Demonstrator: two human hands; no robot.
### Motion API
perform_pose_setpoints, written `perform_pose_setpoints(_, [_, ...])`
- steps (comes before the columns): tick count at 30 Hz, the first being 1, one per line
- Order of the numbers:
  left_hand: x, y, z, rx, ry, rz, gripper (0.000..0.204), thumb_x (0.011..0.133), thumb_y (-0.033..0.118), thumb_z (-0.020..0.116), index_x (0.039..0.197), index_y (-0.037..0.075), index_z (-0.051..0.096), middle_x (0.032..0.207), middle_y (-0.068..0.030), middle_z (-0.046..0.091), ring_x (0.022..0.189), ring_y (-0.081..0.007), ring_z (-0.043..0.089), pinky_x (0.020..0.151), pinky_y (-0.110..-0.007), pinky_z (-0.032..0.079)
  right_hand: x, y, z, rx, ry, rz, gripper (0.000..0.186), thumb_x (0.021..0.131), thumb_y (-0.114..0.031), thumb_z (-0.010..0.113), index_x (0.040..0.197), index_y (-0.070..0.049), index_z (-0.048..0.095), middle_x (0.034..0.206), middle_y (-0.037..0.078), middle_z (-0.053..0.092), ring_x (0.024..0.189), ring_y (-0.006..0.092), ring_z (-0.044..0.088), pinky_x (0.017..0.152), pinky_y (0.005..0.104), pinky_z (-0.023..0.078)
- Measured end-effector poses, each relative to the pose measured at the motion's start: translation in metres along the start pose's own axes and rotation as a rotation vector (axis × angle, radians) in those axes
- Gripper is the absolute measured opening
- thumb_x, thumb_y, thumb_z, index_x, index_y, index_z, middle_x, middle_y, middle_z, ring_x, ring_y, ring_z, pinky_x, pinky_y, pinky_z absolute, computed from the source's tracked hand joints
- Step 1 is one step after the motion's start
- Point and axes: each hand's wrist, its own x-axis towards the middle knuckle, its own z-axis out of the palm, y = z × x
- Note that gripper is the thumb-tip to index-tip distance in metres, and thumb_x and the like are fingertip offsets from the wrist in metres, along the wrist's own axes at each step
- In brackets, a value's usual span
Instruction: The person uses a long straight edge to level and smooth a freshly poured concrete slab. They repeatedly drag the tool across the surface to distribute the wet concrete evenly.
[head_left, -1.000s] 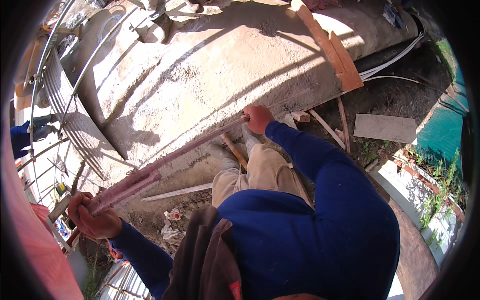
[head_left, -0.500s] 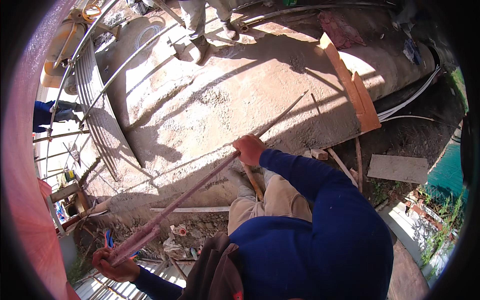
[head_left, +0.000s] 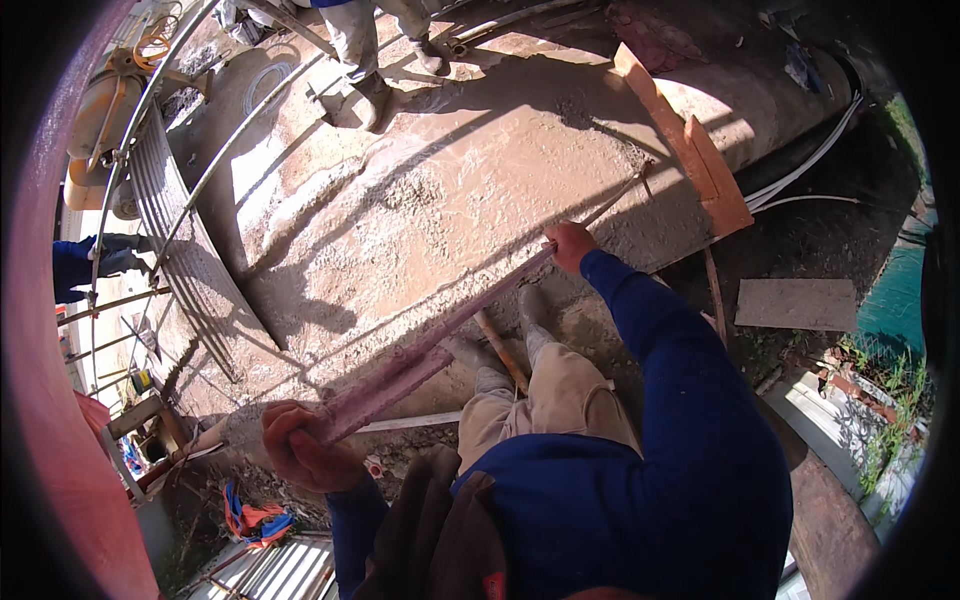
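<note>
My left hand (head_left: 308, 448) is closed around the near, thicker end of a long, dusty, pinkish pole (head_left: 440, 335). Farther along, my right hand (head_left: 571, 246) grips the same pole with its fingers wrapped round it. The pole slants away to the upper right. Its thin far end reaches the wet concrete (head_left: 430, 215), close to a rust-orange board; what is fixed at that tip, if anything, is too small to tell. Rough lumps and smoother patches both show on the concrete surface. Below the slab edge, my legs stand astride a wooden stick (head_left: 502, 350).
A rust-orange board (head_left: 685, 150) stands along the slab's right side. Corrugated sheet (head_left: 195, 245) and bent poles lie left, near a yellow-orange machine (head_left: 103, 120). Another person's boots (head_left: 372, 100) stand on the far side. A grey flat slab (head_left: 796, 304) and pale pipes lie right.
Both my hands have moved forward and to the right with the pole. Its far tip now reaches farther across the concrete, nearer the rust-orange board.
</note>
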Motion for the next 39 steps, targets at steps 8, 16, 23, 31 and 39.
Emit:
perform_pose_setpoints(8, [0.062, -0.024, -0.067, 0.004, 0.108, 0.107, 0.032, 0.103, 0.027, 0.047, 0.103, -0.002, 0.058, 0.087, -0.0120, 0.053, 0.080, -0.0231, 0.050, 0.072, -0.036, 0.041, -0.090, -0.078, -0.005, 0.135, 0.123, 0.049, 0.011, 0.083, -0.021, 0.068, 0.080, -0.011, 0.069, 0.080, 0.015, 0.071, 0.084, 0.0388, 0.069, 0.079, 0.0524, 0.052])
perform_pose_setpoints(16, [0.063, 0.009, -0.200, 0.408, 0.193, 0.014, 0.038, 0.108, 0.032, 0.044, 0.110, -0.004, 0.057, 0.098, -0.0144, 0.055, 0.085, -0.0249, 0.055, 0.077, -0.039, 0.046, -0.076, -0.172, -0.019, 0.301, 0.016, -0.168, 0.015, 0.079, -0.023, 0.073, 0.077, -0.010, 0.066, 0.077, 0.016, 0.068, 0.080, 0.0401, 0.068, 0.074, 0.0537, 0.050])
perform_pose_setpoints(23, [0.007, 0.025, -0.142, 0.245, 0.291, 0.025, 0.035, 0.105, 0.031, 0.044, 0.101, -0.002, 0.056, 0.094, -0.0137, 0.053, 0.088, -0.0253, 0.053, 0.080, -0.037, 0.044, 0.039, -0.133, -0.030, 0.091, -0.039, -0.254, 0.014, 0.081, -0.022, 0.068, 0.086, -0.009, 0.071, 0.087, 0.017, 0.073, 0.094, 0.0396, 0.071, 0.085, 0.0528, 0.054])
perform_pose_setpoints(31, [0.003, 0.021, -0.008, 0.100, 0.066, 0.190, 0.027, 0.102, 0.026, 0.046, 0.092, 0.001, 0.053, 0.086, -0.0130, 0.052, 0.080, -0.0250, 0.052, 0.072, -0.038, 0.044, 0.017, -0.009, -0.018, 0.017, -0.058, -0.044, 0.008, 0.079, -0.015, 0.068, 0.085, -0.009, 0.069, 0.088, 0.019, 0.073, 0.092, 0.0400, 0.071, 0.084, 0.0522, 0.054])
perform_pose_setpoints(39, [0.053, -0.004, -0.039, -0.131, 0.005, 0.207, 0.029, 0.104, 0.025, 0.046, 0.100, -0.002, 0.055, 0.088, -0.0130, 0.053, 0.080, -0.0240, 0.053, 0.071, -0.036, 0.045, -0.085, -0.040, 0.011, 0.221, 0.206, 0.126, 0.011, 0.074, -0.016, 0.071, 0.082, -0.009, 0.069, 0.081, 0.018, 0.071, 0.084, 0.0386, 0.071, 0.078, 0.0515, 0.055])
